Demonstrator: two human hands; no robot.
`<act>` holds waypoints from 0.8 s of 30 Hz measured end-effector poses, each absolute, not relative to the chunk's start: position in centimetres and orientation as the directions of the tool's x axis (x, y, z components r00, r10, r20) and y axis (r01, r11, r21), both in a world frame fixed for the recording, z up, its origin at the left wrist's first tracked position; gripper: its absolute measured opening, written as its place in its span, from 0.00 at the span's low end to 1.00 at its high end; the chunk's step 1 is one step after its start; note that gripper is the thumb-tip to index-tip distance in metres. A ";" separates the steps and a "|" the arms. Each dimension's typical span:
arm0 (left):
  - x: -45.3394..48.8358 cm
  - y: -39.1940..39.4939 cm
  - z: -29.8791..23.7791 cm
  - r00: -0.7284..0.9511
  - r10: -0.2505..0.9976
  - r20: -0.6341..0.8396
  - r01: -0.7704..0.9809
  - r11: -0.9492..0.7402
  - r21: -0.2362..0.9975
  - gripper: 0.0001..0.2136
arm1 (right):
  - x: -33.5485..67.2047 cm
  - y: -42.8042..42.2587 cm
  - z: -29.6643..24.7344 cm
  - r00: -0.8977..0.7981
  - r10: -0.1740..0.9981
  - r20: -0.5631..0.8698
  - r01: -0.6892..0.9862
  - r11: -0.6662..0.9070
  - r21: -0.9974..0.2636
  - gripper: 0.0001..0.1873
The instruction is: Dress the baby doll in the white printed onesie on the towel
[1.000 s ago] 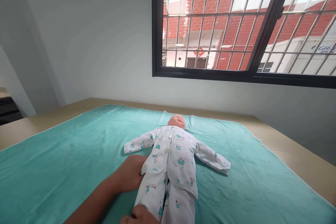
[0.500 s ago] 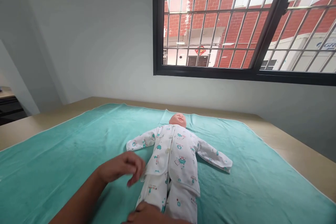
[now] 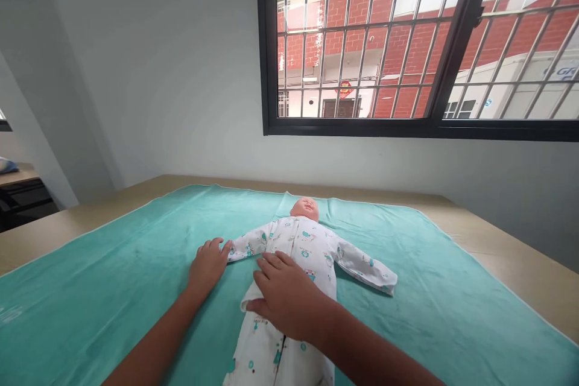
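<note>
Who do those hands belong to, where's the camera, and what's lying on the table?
There's no robot here: those are a person's own bare hands. The camera is worn on the person's head, so you see forward and down, much as they would. On the table is a green blanket, and on it a doll lies on its back, in a white patterned shirt and trousers. The left hand is at the end of one sleeve; I can't tell whether it grips it. The right hand is over the shirt's front, with no clear grip. Behind is a window.
</note>
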State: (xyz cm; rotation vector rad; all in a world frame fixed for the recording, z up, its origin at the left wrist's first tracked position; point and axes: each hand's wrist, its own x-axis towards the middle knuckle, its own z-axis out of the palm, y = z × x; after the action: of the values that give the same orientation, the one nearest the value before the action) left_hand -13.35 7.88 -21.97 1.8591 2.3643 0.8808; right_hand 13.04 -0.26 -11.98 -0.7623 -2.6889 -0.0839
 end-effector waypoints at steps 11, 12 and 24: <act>-14.6 8.4 -22.1 -0.482 0.826 0.291 0.695 0.159 0.701 0.18 | 12.5 -1.6 -13.4 -0.862 0.465 0.204 0.478 0.878 0.021 0.25; -14.8 8.5 -22.2 -0.494 0.816 0.300 0.695 0.165 0.700 0.17 | 12.6 -1.5 -13.5 -0.862 0.465 0.200 0.478 0.878 0.023 0.25; -14.9 8.4 -21.9 -0.394 0.785 0.479 0.845 0.104 0.525 0.15 | 12.8 -1.4 -14.7 -0.857 0.446 0.260 0.459 0.888 -0.011 0.21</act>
State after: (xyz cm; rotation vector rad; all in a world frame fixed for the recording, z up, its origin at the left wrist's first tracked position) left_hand -14.91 8.44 -21.89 1.7699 2.3906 1.2339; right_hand 12.82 -1.39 -14.68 -0.6825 -2.8009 -0.0747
